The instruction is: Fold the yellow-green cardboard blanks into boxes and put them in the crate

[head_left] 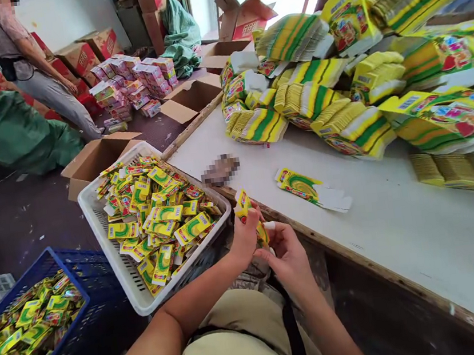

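My left hand (245, 235) is wrapped round a small yellow box (243, 201) with red and green print, held over my lap at the table's edge. Fingers of my right hand (287, 252) pinch the lower end of the same box; a white covering shows on one fingertip. An unfolded yellow carton (301, 186) with white flaps lies on the white table (381, 223), right of my hands. To the left, a white basket (121, 272) holds many small yellow boxes (166, 214).
Stacks of flat yellow cartons (308, 91) cover the table's far side. A blue crate (82, 288) of small boxes stands lower left. Open cardboard boxes (193, 99) stand beyond the basket. A person (33, 64) stands at the back left near a green sack (19, 132).
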Tool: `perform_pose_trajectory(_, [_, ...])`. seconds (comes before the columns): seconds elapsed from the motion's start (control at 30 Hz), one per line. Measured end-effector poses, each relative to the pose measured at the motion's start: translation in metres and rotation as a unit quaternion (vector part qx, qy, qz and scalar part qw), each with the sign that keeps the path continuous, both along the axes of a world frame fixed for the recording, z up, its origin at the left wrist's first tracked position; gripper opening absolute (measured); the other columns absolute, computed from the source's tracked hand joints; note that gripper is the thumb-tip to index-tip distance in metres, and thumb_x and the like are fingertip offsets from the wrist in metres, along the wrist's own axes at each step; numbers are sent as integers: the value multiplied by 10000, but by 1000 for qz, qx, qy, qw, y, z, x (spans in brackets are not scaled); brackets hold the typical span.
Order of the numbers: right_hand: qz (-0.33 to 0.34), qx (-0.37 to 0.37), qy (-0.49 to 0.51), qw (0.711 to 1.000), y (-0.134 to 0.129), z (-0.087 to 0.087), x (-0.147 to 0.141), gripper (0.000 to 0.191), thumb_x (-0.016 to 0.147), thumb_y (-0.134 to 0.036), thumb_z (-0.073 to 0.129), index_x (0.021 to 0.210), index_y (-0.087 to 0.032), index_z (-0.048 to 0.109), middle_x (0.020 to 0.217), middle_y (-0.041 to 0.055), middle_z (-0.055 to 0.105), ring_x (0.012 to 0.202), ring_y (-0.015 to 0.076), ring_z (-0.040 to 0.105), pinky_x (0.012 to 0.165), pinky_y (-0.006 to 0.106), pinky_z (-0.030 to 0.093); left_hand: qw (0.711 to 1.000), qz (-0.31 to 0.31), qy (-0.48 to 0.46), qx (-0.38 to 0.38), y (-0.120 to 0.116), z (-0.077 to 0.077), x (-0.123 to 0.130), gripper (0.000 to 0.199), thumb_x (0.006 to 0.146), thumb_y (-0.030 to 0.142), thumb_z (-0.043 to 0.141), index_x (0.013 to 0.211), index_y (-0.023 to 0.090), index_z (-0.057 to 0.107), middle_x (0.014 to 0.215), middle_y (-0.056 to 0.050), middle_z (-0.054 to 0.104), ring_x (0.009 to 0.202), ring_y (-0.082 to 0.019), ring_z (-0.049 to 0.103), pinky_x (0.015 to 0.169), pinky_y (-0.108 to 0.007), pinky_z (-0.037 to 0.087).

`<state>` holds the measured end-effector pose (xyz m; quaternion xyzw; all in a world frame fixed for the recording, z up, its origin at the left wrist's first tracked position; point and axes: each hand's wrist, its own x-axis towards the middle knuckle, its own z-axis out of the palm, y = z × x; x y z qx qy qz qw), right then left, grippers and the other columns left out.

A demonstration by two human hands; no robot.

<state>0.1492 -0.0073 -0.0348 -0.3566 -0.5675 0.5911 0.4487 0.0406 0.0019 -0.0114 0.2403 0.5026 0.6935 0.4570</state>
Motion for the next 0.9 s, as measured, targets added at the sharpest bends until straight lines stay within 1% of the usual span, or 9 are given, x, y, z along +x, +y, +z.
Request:
perform_pose_trajectory(0.1, [-63,-17,4,998,10,-3,12,291,743,-348,769,959,-242,605,820,5,666,733,168,636,668,295,544,996,-80,41,26,-7,2,-4,709,600,806,675,967,208,576,879,-37,615,789,-168,558,744,-300,493])
perform_pose_trajectory(0.23, [-90,-14,-26,995,17,-7,31,182,760,-355,749,768,-223,624,714,-15,641,632,158,594,592,292,516,990,-115,83,28,-10,0,-12,459,700,602,747,868,182,672,817,-32,686,799,-187,609,779,-322,497])
perform_pose_trajectory(0.33, [-124,72,-83,986,23,-7,46,140,791,-334,723,735,-232,643,681,-18,628,618,167,580,576,303,494,976,-178,123,31,-9,5,-29,382,765,542,719,904,186,726,912,-60,735,873,-219,658,852,-360,503])
perform_pose_trajectory(0.4, [-159,177,-146,960,28,-3,58,44,820,-283,698,788,-256,683,740,-3,669,685,188,613,639,334,506,957,-231,164,60,-9,15,-44,483,786,583,685,1110,225,695,1144,-85,710,1072,-257,644,965,-397,475])
perform_pose_trajectory(0.5, [-156,335,-233,900,31,6,67,161,856,-174,639,889,-309,722,875,10,736,839,219,663,804,403,514,911,-284,291,71,-11,34,-60,815,686,659,735,1365,262,523,1392,-121,569,1298,-312,516,1095,-455,389])
perform_pose_trajectory(0.63, [-34,431,-255,865,20,14,57,343,878,-81,571,1007,-370,703,979,-33,755,1016,208,672,1061,468,415,783,-377,495,2,-16,41,-54,890,572,523,865,1326,191,528,1314,-171,598,1216,-367,561,1034,-495,433])
perform_pose_trajectory(0.73, [-95,402,-214,885,10,12,43,418,851,-167,667,1210,-375,613,1259,-2,664,1247,248,564,1141,524,343,749,-384,538,-36,-20,32,-43,692,686,386,802,1282,191,510,1212,-127,635,1095,-311,625,907,-418,508])
perform_pose_trajectory(0.83, [-212,262,-139,931,6,6,33,694,829,-338,716,1444,-293,396,1504,103,437,1398,304,407,1128,566,359,750,-331,571,-44,-23,25,-39,651,721,315,759,1282,188,456,1214,-115,611,1094,-287,618,894,-388,513])
perform_pose_trajectory(0.9, [-189,160,-110,963,6,5,28,616,907,-379,605,1460,-247,369,1503,129,436,1391,285,423,1120,536,384,750,-315,581,-25,-24,21,-38,668,725,304,752,1294,188,420,1209,-115,605,1094,-286,617,892,-392,515])
